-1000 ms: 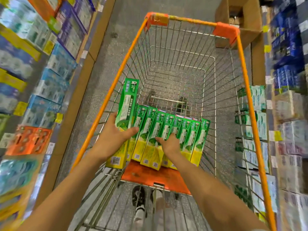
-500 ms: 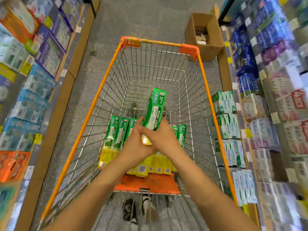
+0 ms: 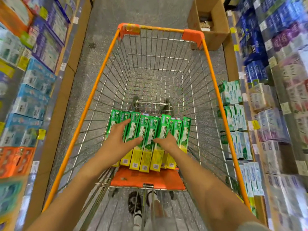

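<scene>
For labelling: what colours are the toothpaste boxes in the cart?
Toothpaste boxes: green with yellow ends; head view.

A row of boxes (image 3: 150, 130) stands in the cart (image 3: 93, 97) at its near end, just beyond the flap (image 3: 146, 179). The left hand (image 3: 118, 140) rests on the row's left part, the right hand (image 3: 168, 143) on its right part. A carton (image 3: 215, 35) sits on the floor (image 3: 133, 10) past the cart's far right corner. The left shelf (image 3: 33, 80) and right shelf (image 3: 275, 97) flank the cart.
</scene>
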Tool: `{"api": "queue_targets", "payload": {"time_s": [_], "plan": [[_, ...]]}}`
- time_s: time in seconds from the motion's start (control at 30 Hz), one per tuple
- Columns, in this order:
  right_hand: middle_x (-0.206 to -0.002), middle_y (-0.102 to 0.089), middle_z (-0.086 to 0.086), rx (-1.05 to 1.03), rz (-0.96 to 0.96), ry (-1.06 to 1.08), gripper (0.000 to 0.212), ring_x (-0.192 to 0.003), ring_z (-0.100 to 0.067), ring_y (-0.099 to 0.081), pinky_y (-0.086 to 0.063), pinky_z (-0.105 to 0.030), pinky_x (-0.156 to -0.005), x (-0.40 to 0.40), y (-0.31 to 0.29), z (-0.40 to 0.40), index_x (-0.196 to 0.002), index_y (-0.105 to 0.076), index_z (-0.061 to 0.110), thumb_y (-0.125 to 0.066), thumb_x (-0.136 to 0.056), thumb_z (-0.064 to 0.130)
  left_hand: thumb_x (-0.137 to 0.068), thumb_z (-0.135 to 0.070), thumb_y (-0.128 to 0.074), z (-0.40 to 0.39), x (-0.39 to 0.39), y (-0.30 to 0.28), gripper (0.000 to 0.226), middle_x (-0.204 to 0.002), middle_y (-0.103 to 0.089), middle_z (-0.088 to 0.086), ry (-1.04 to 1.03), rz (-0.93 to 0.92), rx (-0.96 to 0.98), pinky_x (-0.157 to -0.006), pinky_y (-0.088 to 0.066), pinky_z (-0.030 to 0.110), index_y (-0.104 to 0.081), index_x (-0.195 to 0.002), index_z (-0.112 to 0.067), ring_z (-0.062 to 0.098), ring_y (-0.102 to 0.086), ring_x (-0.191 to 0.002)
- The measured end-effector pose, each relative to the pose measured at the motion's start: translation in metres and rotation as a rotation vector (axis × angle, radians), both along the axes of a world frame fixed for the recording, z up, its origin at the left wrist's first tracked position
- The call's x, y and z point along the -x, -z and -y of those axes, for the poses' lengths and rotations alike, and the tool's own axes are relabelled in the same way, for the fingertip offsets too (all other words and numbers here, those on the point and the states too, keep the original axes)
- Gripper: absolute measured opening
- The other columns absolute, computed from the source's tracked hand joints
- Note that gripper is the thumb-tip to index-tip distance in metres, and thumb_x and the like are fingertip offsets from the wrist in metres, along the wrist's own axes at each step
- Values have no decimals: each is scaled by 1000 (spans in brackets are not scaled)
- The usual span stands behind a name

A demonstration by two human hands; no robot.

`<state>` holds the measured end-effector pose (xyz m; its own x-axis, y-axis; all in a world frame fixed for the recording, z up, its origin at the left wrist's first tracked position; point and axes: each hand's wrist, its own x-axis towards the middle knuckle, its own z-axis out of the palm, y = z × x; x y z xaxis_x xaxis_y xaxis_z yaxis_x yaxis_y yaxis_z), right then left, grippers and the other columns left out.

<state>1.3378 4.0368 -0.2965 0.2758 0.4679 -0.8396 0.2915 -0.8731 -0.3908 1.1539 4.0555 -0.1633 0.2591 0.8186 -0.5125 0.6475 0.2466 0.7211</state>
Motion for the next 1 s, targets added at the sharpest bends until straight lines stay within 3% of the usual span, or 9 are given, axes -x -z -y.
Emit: {"api": "queue_targets", "payload": {"time_s": [0.1,0.17,0.23,0.3,0.4,0.47,0.53,0.73,1.0], "plan": [[-112,-59,-15,9,46,-66,94,-96,-26,-59,-52,-39,-75,7,14,0,-147,-15,-2,-69,-83,41,-78,-47,-69,2,19,3,78,-147,-28,0,-44,-5,27,-112,-29,42,-31,-144,-25,19,-31,-136],[-76,-52,-7,11,92,-130,82,-64,-16,-51,-43,-32,-55,7,16,-1,-135,-34,-5,-70,-81,44,-82,-40,-66,3,27,4,71,-146,-28,0,-65,-10,49,-111,-30,43,-32,-143,-29,19,-32,-134],[-63,-42,-4,19,170,-207,44,-52,-12,-41,-38,-30,-51,4,16,-1,-86,-51,6,-69,-80,46,-83,-42,-68,5,29,2,70,-145,-29,1,-59,-24,57,-110,-32,44,-32,-142,-32,19,-34,-133],[-56,-32,-2,8,191,-280,52,-46,-11,-31,-29,-26,-45,3,5,-1,-62,-32,15,-69,-81,45,-83,-42,-67,9,29,-6,69,-145,-29,0,-45,-22,53,-110,-32,43,-33,-142,-33,19,-34,-133],[-59,-39,-4,-45,261,-343,47,-50,-12,-36,-33,-27,-49,-1,-19,3,-65,-40,11,-67,-82,46,-86,-31,-64,15,34,-29,63,-143,-31,2,-30,-7,14,-109,-32,36,-35,-141,-27,18,-35,-132],[-79,-62,-15,-165,281,-343,52,-67,-19,-57,-44,-29,-65,-5,-53,5,-102,-57,-2,-66,-83,45,-87,-30,-63,17,38,-50,62,-145,-32,3,6,-14,-44,-109,-31,35,-35,-141,-25,19,-36,-132],[-105,-66,-20,-308,333,-347,68,-92,-28,-63,-48,-33,-76,-12,-104,11,-127,-49,-2,-66,-82,47,-87,-30,-63,20,36,-76,62,-146,-33,3,70,-20,-109,-110,-30,36,-34,-142,-23,19,-34,-133],[-115,-64,-12,-624,727,-333,63,-105,-31,-60,-49,-38,-78,-58,-279,104,-122,-52,12,-64,-79,56,-84,-35,-69,49,-37,-156,64,-137,-43,11,361,53,-421,-104,-33,35,-42,-138,-14,25,-42,-127],[-123,-62,-3,-509,1167,70,62,-111,-25,-59,-45,-35,-81,-119,-404,350,-126,-55,18,-63,-78,56,-82,-44,-55,172,-173,-230,60,-126,-51,13,875,200,-790,-98,-36,39,-49,-133,-12,31,-45,-121]]}}
